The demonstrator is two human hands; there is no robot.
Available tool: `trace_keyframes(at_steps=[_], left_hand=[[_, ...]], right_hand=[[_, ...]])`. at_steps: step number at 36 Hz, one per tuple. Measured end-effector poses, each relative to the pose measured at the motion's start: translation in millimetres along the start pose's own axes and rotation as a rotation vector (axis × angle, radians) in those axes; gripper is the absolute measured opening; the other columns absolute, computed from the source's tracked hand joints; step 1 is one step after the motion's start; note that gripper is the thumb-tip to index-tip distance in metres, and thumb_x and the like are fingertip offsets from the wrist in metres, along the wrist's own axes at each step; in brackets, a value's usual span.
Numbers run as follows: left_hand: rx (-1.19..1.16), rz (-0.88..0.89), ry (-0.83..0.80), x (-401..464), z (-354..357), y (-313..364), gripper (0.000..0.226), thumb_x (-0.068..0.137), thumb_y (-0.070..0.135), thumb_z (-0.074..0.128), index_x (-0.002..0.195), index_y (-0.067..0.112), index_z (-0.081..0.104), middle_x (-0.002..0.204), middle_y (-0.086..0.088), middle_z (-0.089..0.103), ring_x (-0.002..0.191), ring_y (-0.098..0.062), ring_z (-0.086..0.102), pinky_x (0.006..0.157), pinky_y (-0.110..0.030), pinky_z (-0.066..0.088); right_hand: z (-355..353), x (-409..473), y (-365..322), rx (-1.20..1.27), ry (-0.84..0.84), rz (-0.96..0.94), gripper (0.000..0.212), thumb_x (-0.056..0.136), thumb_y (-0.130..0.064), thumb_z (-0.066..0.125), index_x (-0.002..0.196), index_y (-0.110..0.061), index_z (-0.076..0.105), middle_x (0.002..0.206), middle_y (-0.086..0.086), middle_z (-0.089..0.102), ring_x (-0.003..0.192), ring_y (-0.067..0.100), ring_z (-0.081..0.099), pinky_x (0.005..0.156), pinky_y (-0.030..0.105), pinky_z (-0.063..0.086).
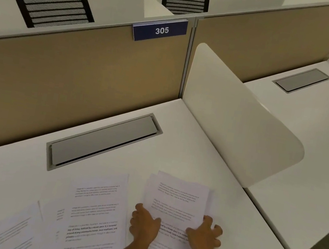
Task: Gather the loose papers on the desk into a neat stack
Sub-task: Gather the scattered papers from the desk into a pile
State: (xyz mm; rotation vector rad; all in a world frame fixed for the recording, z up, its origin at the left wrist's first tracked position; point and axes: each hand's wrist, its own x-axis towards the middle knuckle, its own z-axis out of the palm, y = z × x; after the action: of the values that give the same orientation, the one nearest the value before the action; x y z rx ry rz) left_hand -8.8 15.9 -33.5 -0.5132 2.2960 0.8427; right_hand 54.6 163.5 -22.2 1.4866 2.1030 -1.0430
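A small bundle of printed white sheets [177,198] lies on the white desk [208,156] right of centre, its far edges uneven. My left hand [144,224] grips the bundle's left edge and my right hand [204,236] grips its right edge, fingers curled over the sides. To the left, a printed sheet [95,210] lies flat on the desk over other loose sheets [9,227], which fan out toward the lower left corner.
A grey cable-hatch lid [103,138] is set into the desk behind the papers. A tan partition [71,72] with a blue "305" sign [159,30] closes the back. A white curved divider [234,122] stands on the right, with a neighbouring desk [310,116] beyond.
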Motion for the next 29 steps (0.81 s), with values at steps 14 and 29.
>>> trace_keyframes(at_steps=[14, 29], left_hand=[[-0.146, 0.203, -0.203, -5, -13, -28, 0.049, 0.093, 0.014, 0.063, 0.138, 0.008, 0.046, 0.138, -0.008, 0.057, 0.106, -0.015, 0.057, 0.099, -0.022, 0.047], [-0.383, 0.557, -0.335, -56, -66, -31, 0.042, 0.087, 0.009, 0.068, 0.122, 0.032, 0.061, 0.115, 0.015, 0.073, 0.105, -0.003, 0.07, 0.087, -0.023, 0.057]], right_hand=[[-6, -3, 12, 0.115, -0.067, 0.017, 0.072, 0.082, -0.022, 0.071, 0.144, -0.009, 0.037, 0.137, 0.016, 0.05, 0.13, 0.037, 0.043, 0.106, 0.041, 0.038], [-32, -34, 35, 0.647, -0.35, -0.115, 0.056, 0.075, -0.032, 0.087, 0.122, -0.01, 0.067, 0.105, 0.007, 0.077, 0.093, 0.027, 0.074, 0.083, 0.041, 0.062]])
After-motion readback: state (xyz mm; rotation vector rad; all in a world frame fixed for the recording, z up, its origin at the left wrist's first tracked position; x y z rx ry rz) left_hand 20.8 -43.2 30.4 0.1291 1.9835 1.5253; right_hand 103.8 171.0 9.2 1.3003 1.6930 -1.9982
